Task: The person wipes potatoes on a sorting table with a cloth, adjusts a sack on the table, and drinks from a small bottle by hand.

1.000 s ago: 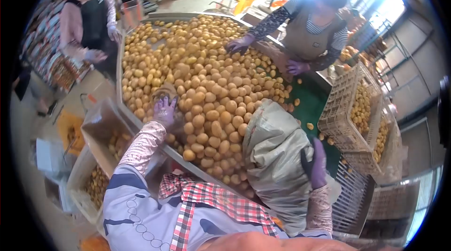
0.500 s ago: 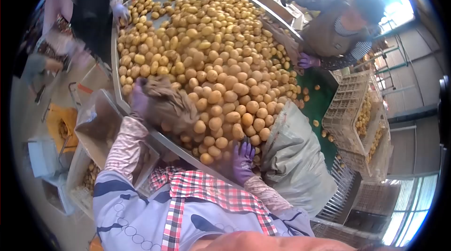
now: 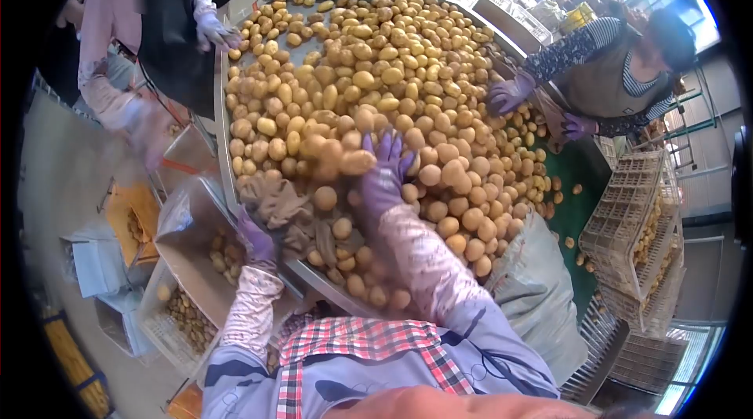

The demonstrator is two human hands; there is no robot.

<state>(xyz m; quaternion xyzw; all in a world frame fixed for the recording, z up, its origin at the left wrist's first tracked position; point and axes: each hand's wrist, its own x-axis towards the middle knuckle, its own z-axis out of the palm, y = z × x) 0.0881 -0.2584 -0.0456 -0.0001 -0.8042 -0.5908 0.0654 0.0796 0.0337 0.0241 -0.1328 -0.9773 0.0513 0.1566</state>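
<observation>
Potatoes (image 3: 463, 183) are heaped across a large metal-rimmed sorting table (image 3: 225, 152). My right hand (image 3: 383, 176), in a purple glove, reaches into the pile with its fingers spread against the potatoes. Just left of it, several potatoes (image 3: 333, 156) are blurred by motion. My left hand (image 3: 257, 237), also gloved in purple, is at the near-left rim. Its fingers are closed at the edge of a crumpled brown cloth (image 3: 278, 203), which lies over the rim and some potatoes. Below that hand stands a cardboard box (image 3: 188, 250) with potatoes inside.
A plastic crate (image 3: 153, 313) of potatoes stands beside the box. Stacked crates (image 3: 620, 215) are at the right, near a grey-white sack (image 3: 541, 293). Across the table, a co-worker's gloved hand (image 3: 511, 93) touches potatoes; another co-worker's glove (image 3: 216, 32) is at the left rim.
My right hand has moved from the near edge up into the pile, shifting potatoes. My left hand has come nearer, with the cloth bunched by the rim. The right-hand co-worker now reaches onto the potatoes.
</observation>
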